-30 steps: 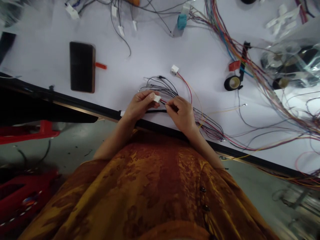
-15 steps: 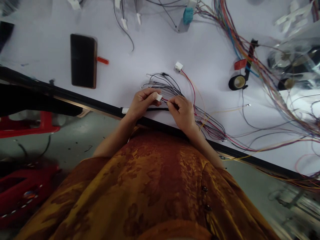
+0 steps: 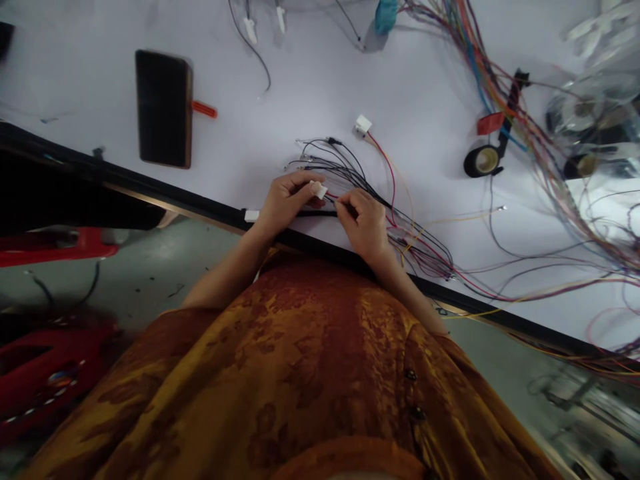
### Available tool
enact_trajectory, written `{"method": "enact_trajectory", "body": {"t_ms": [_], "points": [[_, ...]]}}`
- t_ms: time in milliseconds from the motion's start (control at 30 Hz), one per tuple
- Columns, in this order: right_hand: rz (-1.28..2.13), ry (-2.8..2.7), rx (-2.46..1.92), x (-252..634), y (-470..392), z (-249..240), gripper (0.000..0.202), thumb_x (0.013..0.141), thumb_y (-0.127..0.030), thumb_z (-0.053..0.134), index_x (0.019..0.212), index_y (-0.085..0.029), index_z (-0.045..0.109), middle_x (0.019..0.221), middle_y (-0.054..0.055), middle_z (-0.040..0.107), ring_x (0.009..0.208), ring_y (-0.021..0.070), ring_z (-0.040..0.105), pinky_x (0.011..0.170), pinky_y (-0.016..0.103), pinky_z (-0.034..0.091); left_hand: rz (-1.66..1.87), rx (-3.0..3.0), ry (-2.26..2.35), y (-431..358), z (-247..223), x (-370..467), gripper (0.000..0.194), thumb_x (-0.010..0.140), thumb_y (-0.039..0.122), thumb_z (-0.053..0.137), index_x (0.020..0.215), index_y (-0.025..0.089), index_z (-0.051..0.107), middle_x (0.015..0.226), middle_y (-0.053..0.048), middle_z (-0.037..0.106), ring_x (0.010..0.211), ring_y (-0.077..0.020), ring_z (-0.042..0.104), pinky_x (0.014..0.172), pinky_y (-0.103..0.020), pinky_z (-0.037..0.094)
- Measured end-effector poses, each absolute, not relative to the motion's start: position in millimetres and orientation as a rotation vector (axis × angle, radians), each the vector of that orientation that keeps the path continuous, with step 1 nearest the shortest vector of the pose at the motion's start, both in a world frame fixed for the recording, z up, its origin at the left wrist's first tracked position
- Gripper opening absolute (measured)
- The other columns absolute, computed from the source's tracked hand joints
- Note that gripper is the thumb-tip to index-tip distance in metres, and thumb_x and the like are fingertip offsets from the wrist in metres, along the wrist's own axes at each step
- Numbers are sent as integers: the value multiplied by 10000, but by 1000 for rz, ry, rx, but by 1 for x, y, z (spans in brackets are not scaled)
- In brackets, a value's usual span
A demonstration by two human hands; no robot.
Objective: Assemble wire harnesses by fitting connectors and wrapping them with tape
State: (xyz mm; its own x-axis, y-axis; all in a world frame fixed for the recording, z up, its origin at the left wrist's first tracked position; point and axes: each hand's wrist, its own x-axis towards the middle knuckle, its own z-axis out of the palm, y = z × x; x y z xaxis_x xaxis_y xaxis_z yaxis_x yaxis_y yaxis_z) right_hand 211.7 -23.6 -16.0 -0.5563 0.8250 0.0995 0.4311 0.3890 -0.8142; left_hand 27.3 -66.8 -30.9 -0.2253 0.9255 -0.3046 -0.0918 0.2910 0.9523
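Note:
Between the thumb and fingers of my left hand (image 3: 287, 202) is a small white connector housing (image 3: 319, 190). A red wire and a dark wire run from it toward my right hand (image 3: 364, 220), whose thumb and forefinger pinch a thin dark wire (image 3: 330, 199) close to the housing. Whether the wire's tip sits inside the housing is too small to tell. Just beyond my hands lies a bundle of black wires (image 3: 345, 170) with metal terminals at their ends. Farther off, a second white connector (image 3: 363, 125) rests on the table with red and yellow wires attached.
At the left lie a phone (image 3: 164, 109) and an orange strip (image 3: 205, 109). A teal connector (image 3: 385, 17) sits at the back. Black tape rolls (image 3: 483, 161) and a thick multicoloured wire bundle (image 3: 480, 80) occupy the right. The table's black edge (image 3: 200, 200) runs before my body.
The view has shifted slightly. My hands keep nearly the same hold, with the white housing turned a little and my right fingers still pinching the wire beside it.

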Motion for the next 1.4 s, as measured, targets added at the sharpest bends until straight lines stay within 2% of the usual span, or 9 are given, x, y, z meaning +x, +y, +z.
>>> {"method": "enact_trajectory", "body": {"t_ms": [200, 300, 700, 967, 1200, 1400], "points": [[1081, -2132, -1100, 211, -23, -20, 128, 917, -193, 654, 797, -221, 621, 814, 1, 652, 731, 145, 591, 690, 311, 452, 1180, 769, 1441, -66, -31, 27, 115, 880, 247, 693, 952, 174, 745, 811, -10, 734, 656, -108, 702, 669, -238, 611], [1080, -2129, -1118, 209, -23, -19, 129, 927, -181, 637, 803, -213, 630, 825, 11, 656, 737, 142, 592, 691, 310, 448, 1178, 775, 1436, -66, -31, 27, 110, 891, 220, 676, 959, 171, 746, 809, -10, 732, 668, -114, 708, 679, -248, 608], [1090, -2182, -1088, 204, -16, -15, 173, 943, -210, 616, 771, -204, 609, 769, 24, 643, 719, 138, 548, 724, 317, 456, 1175, 788, 1416, -67, -31, 26, 117, 900, 237, 683, 976, 174, 746, 809, -12, 731, 673, -116, 716, 684, -252, 606], [1126, -2136, -1093, 203, -20, -25, 150, 924, -199, 594, 778, -225, 610, 790, 11, 675, 758, 158, 611, 754, 331, 489, 1188, 780, 1423, -66, -34, 27, 135, 863, 269, 726, 960, 179, 754, 807, -6, 738, 705, -136, 718, 712, -288, 631], [1130, -2130, -1083, 198, -23, -29, 188, 939, -184, 597, 758, -225, 563, 781, 9, 644, 754, 152, 578, 744, 321, 458, 1155, 827, 1411, -67, -36, 28, 170, 847, 299, 744, 955, 169, 759, 796, -2, 720, 718, -129, 708, 739, -299, 636], [1071, -2183, -1161, 200, -27, -24, 159, 994, -258, 576, 837, -240, 558, 898, 49, 666, 852, 179, 569, 784, 336, 443, 1132, 771, 1436, -67, -30, 29, 146, 847, 290, 737, 920, 164, 747, 797, -5, 729, 706, -126, 707, 724, -283, 633]]}}
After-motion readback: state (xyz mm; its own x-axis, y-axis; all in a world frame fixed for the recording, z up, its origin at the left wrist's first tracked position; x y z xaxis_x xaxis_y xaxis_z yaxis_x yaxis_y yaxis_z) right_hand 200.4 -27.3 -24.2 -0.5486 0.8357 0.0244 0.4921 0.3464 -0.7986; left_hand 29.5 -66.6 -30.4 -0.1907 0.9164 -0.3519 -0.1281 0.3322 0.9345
